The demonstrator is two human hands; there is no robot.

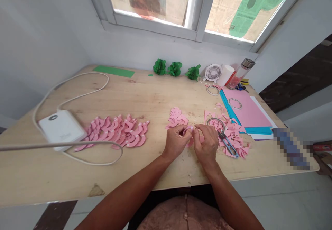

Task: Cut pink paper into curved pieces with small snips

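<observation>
My left hand point(176, 140) and my right hand point(206, 142) meet over the wooden table point(145, 95), both pinched on one small pink paper piece point(188, 131) held between them. Just beyond the fingers lies a small stack of curved pink cutouts point(176, 118). To the left, several more pink cutouts point(118, 131) are spread in a row. Right of my right hand, small snips point(227, 140) lie on a heap of pink scraps point(234, 137).
A white box point(61, 127) with a looping cable point(77, 95) sits at the left. Pink paper sheets point(245, 110), tape rings, a small fan point(213, 72), a bottle point(241, 73) and three green paper balls point(175, 69) stand at the back right. A green strip point(114, 71) lies far left.
</observation>
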